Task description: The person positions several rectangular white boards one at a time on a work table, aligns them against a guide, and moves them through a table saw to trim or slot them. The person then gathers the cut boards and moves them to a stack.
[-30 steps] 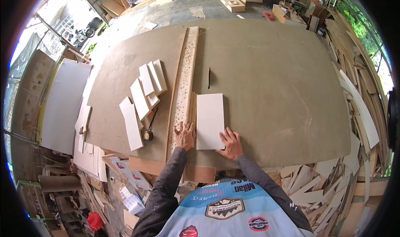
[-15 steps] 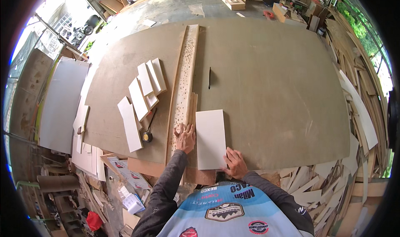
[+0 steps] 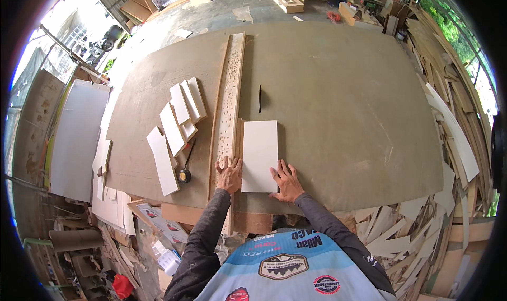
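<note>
A white rectangular panel [image 3: 260, 155] lies flat on the large brown board table [image 3: 343, 116], its left edge alongside a long wooden fence strip [image 3: 228, 97] dotted with holes. My left hand [image 3: 228, 174] rests on the strip beside the panel, fingers spread. My right hand [image 3: 287, 181] lies at the panel's lower right edge, fingers spread, thumb and fingertips touching it. Left of the strip are several white board pieces [image 3: 170, 126] in an overlapping fan. A tape measure [image 3: 184, 176] sits just right of the lowest piece. A thin black stick-like thing [image 3: 260, 99] lies beyond the panel.
Large white sheets [image 3: 79, 137] lean at the left. Wood offcuts [image 3: 391, 232] heap below the table's front right edge, and long boards [image 3: 454, 100] are stacked along the right. A shallow wooden box [image 3: 287, 2] sits on the floor beyond the table.
The white panel has slid away from me along the strip, my right hand moving forward with it. My left hand stays on the strip. The whole view has shifted slightly.
</note>
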Available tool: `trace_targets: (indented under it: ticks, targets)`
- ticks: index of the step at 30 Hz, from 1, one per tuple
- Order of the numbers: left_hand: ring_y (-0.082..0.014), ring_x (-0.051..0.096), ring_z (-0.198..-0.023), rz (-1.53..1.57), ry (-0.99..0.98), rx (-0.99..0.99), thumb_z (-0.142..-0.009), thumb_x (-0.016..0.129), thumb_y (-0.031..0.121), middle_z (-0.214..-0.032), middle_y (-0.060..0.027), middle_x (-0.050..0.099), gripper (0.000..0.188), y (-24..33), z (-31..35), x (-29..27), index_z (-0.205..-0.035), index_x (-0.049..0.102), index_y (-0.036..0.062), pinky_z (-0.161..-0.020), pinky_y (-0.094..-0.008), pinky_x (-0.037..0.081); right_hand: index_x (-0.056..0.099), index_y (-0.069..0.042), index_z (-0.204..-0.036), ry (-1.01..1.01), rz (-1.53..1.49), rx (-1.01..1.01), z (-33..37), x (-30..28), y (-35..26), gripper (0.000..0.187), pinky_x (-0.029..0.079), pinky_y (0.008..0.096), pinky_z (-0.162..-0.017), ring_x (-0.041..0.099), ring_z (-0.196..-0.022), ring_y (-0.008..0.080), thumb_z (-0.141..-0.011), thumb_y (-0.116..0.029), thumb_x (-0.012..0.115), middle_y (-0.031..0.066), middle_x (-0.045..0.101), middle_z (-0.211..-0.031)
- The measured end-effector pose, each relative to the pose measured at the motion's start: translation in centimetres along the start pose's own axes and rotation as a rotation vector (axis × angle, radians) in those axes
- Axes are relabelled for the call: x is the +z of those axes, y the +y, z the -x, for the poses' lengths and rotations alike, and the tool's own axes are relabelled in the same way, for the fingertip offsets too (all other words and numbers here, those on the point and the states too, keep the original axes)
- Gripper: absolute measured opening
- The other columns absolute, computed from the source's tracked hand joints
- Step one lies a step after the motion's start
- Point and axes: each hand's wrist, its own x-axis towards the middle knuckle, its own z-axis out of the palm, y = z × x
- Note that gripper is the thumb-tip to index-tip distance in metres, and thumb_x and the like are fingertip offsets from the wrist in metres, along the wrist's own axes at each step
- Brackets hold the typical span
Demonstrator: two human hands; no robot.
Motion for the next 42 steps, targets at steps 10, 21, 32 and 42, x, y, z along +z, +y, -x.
trace_targets:
  ticks: [10, 21, 32, 42]
  targets:
    - [-0.0435, 0.019, -0.157, -0.102, -0.333, 0.226, -0.078, 0.076, 0.03, -0.163, -0.0307, 0.027, 0.103, 1.7, 1.8, -4.9, -0.163, 0.022, 0.0083, -0.119, -0.0692, 0.011, 0.033, -0.005, -0.161, -0.045, 0.045, 0.024, -0.7, -0.6, 0.2, 0.105, 0.018, 0.0623, -0.122, 0.017, -0.156, 0.0462, -0.08, -0.059, 0.076, 0.0348, 0.02, -0.165]
    - [-0.0391, 0.022, -0.157, -0.144, -0.366, 0.305, -0.089, 0.072, 0.052, -0.172, -0.0187, 0.015, 0.103, -0.3, 2.8, -3.0, -0.165, 0.019, 0.0065, -0.116, -0.0696, 0.025, 0.034, -0.001, -0.159, -0.01, 0.05, -0.054, -0.8, 0.0, 1.2, 0.105, 0.015, 0.0631, -0.122, 0.02, -0.155, 0.0465, -0.081, -0.058, 0.075, 0.0369, 0.022, -0.163]
    - [-0.0349, 0.022, -0.157, -0.156, -0.318, 0.339, -0.088, 0.071, 0.054, -0.173, -0.0157, 0.016, 0.104, -0.8, 1.5, -1.6, -0.163, 0.022, 0.0025, -0.122, -0.062, 0.024, 0.029, -0.001, -0.16, -0.077, 0.148, -0.155, -1.5, -1.6, 2.6, 0.101, 0.014, 0.0656, -0.121, 0.023, -0.154, 0.0469, -0.088, -0.06, 0.067, 0.0363, 0.029, -0.16]
    - [-0.0351, 0.018, -0.159, -0.187, -0.403, 0.278, -0.088, 0.073, 0.052, -0.173, -0.0167, 0.015, 0.104, -0.5, -3.2, -2.9, -0.163, 0.021, 0.0009, -0.123, -0.0628, 0.022, 0.03, 0.0, -0.16, -0.151, 0.259, -0.129, -5.4, -3.6, 4.3, 0.101, 0.011, 0.0646, -0.124, 0.023, -0.154, 0.0481, -0.089, -0.065, 0.061, 0.0374, 0.032, -0.159]
